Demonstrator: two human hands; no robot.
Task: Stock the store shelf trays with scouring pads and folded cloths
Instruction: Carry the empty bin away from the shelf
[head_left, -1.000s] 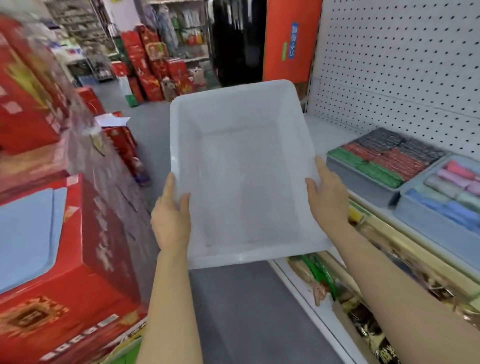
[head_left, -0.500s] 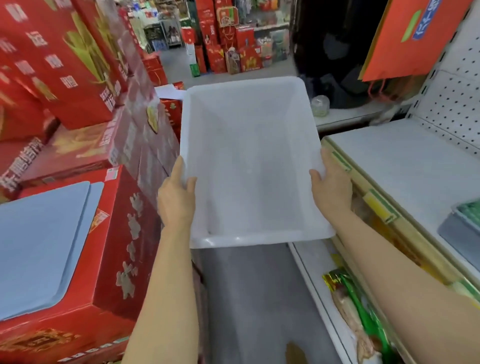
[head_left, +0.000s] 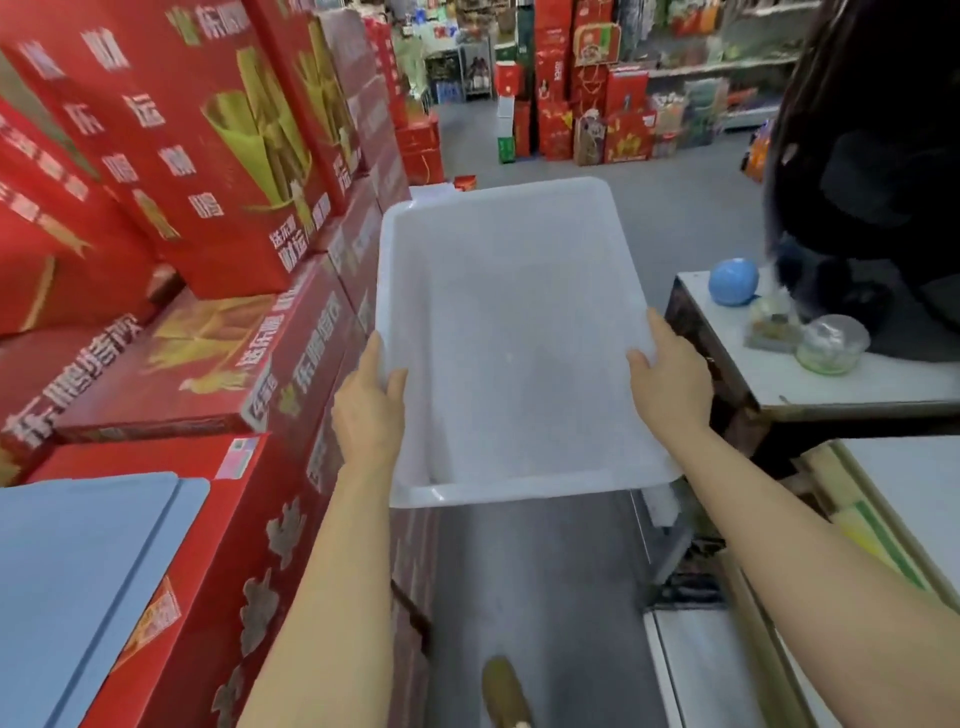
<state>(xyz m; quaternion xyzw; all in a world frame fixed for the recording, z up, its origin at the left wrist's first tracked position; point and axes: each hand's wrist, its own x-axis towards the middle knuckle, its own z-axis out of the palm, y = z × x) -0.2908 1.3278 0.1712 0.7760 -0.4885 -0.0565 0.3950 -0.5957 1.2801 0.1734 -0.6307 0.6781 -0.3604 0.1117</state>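
I carry an empty translucent white plastic bin (head_left: 511, 332) in front of me over the grey aisle floor. My left hand (head_left: 368, 410) grips its left rim, thumb over the edge. My right hand (head_left: 670, 376) grips the right rim the same way. Nothing lies inside the bin. No scouring pads, folded cloths or shelf trays show in this view.
Stacks of red gift boxes (head_left: 171, 171) line the left side, with a blue lid (head_left: 78, 577) on the nearest one. A white counter (head_left: 852, 387) at right bears a blue ball (head_left: 733, 280) and small jars. A person in dark clothing (head_left: 872, 171) stands behind it. The shelf edge (head_left: 883, 525) runs at lower right.
My view has swung left, away from the shelf; the trays of pads and cloths have left the frame. The bin stays held in both hands, now facing down the aisle.
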